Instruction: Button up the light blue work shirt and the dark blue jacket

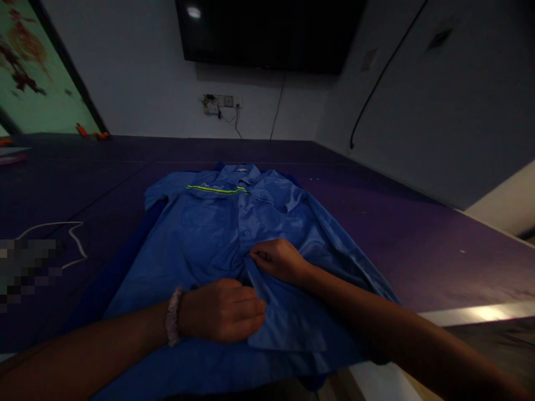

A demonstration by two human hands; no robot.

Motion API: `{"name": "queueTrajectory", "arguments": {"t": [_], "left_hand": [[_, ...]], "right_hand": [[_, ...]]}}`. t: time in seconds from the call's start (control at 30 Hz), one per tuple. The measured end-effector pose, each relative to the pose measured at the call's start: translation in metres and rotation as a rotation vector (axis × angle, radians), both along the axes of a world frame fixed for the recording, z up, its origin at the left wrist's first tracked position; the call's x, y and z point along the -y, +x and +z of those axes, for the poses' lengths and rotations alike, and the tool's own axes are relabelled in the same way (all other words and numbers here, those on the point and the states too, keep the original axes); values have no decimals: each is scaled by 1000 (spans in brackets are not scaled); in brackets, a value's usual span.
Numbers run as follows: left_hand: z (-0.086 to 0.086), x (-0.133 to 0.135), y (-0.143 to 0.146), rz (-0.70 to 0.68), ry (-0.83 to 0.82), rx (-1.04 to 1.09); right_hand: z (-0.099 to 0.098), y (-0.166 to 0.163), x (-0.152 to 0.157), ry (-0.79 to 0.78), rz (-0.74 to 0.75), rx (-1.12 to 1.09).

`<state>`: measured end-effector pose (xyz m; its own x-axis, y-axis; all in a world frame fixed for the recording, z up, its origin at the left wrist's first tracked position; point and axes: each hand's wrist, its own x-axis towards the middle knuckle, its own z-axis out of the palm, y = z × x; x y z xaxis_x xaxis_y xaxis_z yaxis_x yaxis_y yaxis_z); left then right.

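Note:
A blue short-sleeved shirt point(204, 217) lies spread front up, its collar away from me, with a yellow-green stripe across the chest. Buttons run down its front. My right hand point(280, 260) is closed, thumb and fingers pinching the edge of the front opening below the chest. Closer to me, my left hand point(223, 310), with a scrunchie point(173, 316) at the wrist, is closed on the cloth beside the opening; its fingertips are hidden. The fabric bunches between both hands, and one front flap hangs loose beneath my right forearm.
Darker blue cloth point(125, 264) shows under the shirt. Everything lies on a purple platform point(346, 206) with a pale front edge point(480, 313). A white cord point(77, 239) lies at left. A screen point(271, 33) and sockets point(223, 101) are on the back wall.

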<state>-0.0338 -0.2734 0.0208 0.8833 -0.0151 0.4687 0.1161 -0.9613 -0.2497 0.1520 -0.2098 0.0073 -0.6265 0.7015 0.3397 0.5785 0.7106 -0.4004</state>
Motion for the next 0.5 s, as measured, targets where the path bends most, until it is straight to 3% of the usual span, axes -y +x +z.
{"name": "queueTrajectory", "arguments": {"t": [0.2, 0.4, 0.5], "left_hand": [[1, -8, 3, 3, -227, -118], [-6, -13, 3, 16, -472, -13], [-9, -12, 4, 72, -558, 50]], "right_hand": [[-2, 0, -3, 14, 39, 23], [11, 7, 8, 108, -26, -137], [24, 11, 19, 30, 182, -149]]}}
